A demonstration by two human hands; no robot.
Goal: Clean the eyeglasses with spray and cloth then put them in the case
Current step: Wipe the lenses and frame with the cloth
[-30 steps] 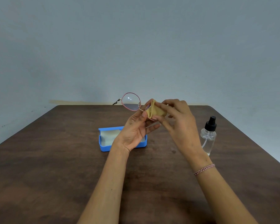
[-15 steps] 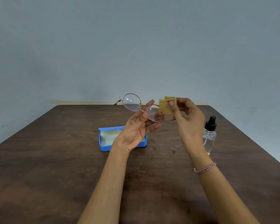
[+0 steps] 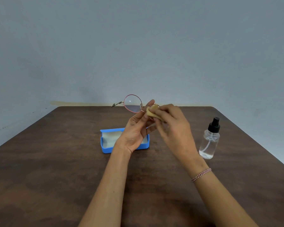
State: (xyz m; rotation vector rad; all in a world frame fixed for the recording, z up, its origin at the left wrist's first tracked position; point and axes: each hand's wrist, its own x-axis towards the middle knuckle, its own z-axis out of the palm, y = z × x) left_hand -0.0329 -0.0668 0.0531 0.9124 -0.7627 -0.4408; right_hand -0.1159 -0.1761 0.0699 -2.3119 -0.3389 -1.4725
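Head view shows the eyeglasses [image 3: 132,103] held up in the middle of the frame, above the far part of the table, with one round pink-rimmed lens bare and catching a small glint, and the other lens hidden behind a folded yellow cloth [image 3: 152,110]. The left hand [image 3: 136,128] has its fingers closed on the frame near the bridge, palm turned toward the camera; the right hand [image 3: 174,126] has its fingertips pinched on the cloth, which is pressed against the covered lens. One temple arm juts out to the left of the bare lens; the other cannot be seen. Judging from this, the wiping step is under way and the casing step is not yet done. Below the hands, just left of centre, the blue case [image 3: 105,147] lies open on the table with its pale lining showing, partly masked by the left wrist. The spray bottle [image 3: 209,141] stands upright at the right of the frame, well apart from the hands, its black cap on. The risks seem plain: the thin frame is held at one point only, so hard rubbing could twist the bridge or slip the eyeglasses free to fall on the dark wooden table [image 3: 39,177]; a loose cloth fold could let a fingertip smear the lens.
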